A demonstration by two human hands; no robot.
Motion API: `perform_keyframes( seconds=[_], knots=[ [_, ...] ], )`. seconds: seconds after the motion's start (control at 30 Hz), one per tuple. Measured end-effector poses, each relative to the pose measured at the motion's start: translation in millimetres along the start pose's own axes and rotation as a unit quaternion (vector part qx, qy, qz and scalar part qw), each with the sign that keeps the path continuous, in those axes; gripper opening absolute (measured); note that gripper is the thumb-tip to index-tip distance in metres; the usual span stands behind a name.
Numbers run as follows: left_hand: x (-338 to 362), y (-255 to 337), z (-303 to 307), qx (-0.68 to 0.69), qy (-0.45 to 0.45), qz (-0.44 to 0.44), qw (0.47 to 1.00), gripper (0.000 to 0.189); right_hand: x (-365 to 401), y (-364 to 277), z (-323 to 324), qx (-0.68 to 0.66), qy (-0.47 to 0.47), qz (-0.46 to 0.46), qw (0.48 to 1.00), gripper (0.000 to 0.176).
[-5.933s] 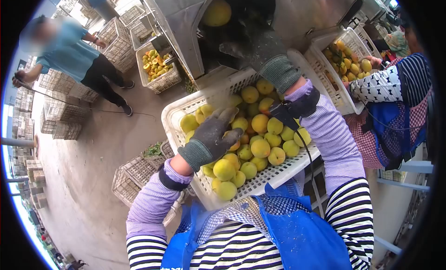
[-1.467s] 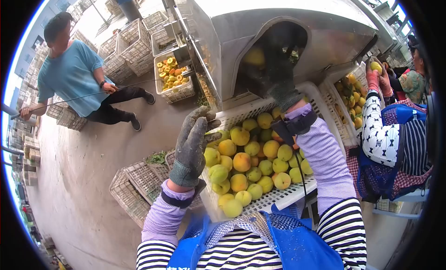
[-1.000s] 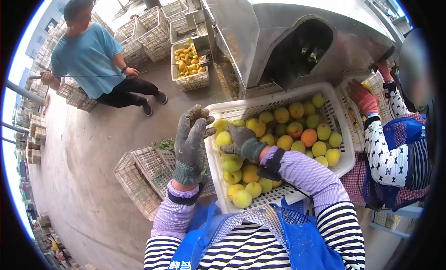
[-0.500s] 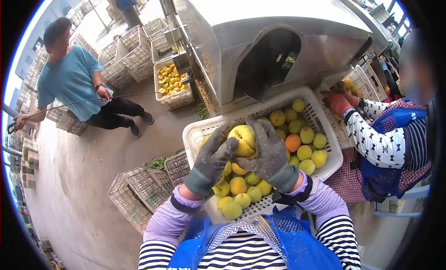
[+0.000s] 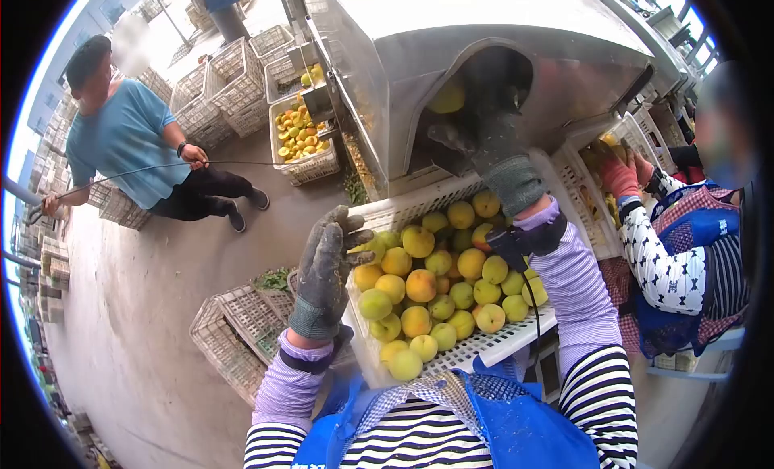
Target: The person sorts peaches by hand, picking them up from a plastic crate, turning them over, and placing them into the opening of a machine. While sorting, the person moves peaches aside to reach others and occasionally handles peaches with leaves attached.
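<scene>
My left hand (image 5: 322, 267), in a dark grey glove, is raised beside the left edge of a white plastic crate (image 5: 367, 356), its fingers apart and empty. The crate holds several yellow, green and orange fruits (image 5: 421, 285). My right hand (image 5: 488, 134), gloved too, reaches into the dark opening of a metal machine (image 5: 588, 82) with its thumb spread out; its fingertips are dim in the shadow. One yellow-green fruit (image 5: 448, 96) is in that opening, left of the hand and seemingly apart from it.
At the left stands a person (image 5: 125, 138) holding a thin cord. A co-worker's red-gloved hands (image 5: 619, 175) are over another crate at the right. Stacked crates (image 5: 238, 78) and a crate of fruit (image 5: 300, 170) stand behind; crates (image 5: 234, 332) lie on the floor at lower left.
Both hands have parted from the yellow fruit they held over the crate. My right hand has moved up into the machine opening, my left hand left and slightly down. The crate's near side has shifted.
</scene>
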State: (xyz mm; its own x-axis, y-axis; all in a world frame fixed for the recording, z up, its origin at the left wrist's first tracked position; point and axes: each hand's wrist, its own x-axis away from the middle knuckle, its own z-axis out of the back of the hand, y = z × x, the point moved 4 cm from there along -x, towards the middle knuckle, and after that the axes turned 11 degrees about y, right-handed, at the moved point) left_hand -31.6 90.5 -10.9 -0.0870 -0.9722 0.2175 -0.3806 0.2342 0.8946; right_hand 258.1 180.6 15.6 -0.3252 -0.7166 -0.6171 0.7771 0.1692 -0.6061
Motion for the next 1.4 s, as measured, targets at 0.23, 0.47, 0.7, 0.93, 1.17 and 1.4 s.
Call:
perform_keyframes(
  seconds=[0.23,0.47,0.7,0.93,1.17,1.4],
  knots=[
    [8,14,64,0.05,0.15,-0.017,0.987,0.043,162,-86,-64,0.018,-0.341,0.081,0.936,0.043],
    [31,7,70,-0.045,0.101,-0.038,0.993,0.037,239,-46,-153,0.104,-0.333,-0.009,0.937,0.071],
    [52,-4,34,-0.142,-0.122,-0.017,0.982,0.053,177,-96,-8,-0.353,-0.342,-0.218,0.843,0.081],
    [54,-22,-57,0.086,-0.147,0.136,0.976,0.052,156,-109,83,-0.014,-0.041,0.016,0.999,0.077],
    [42,-15,-30,0.043,-0.038,0.053,0.997,0.054,62,-40,42,0.085,-0.093,0.019,0.992,0.073],
    [43,-9,42,0.073,0.076,-0.013,0.994,0.042,97,-89,41,0.108,-0.028,0.134,0.985,0.078]
  ],
)
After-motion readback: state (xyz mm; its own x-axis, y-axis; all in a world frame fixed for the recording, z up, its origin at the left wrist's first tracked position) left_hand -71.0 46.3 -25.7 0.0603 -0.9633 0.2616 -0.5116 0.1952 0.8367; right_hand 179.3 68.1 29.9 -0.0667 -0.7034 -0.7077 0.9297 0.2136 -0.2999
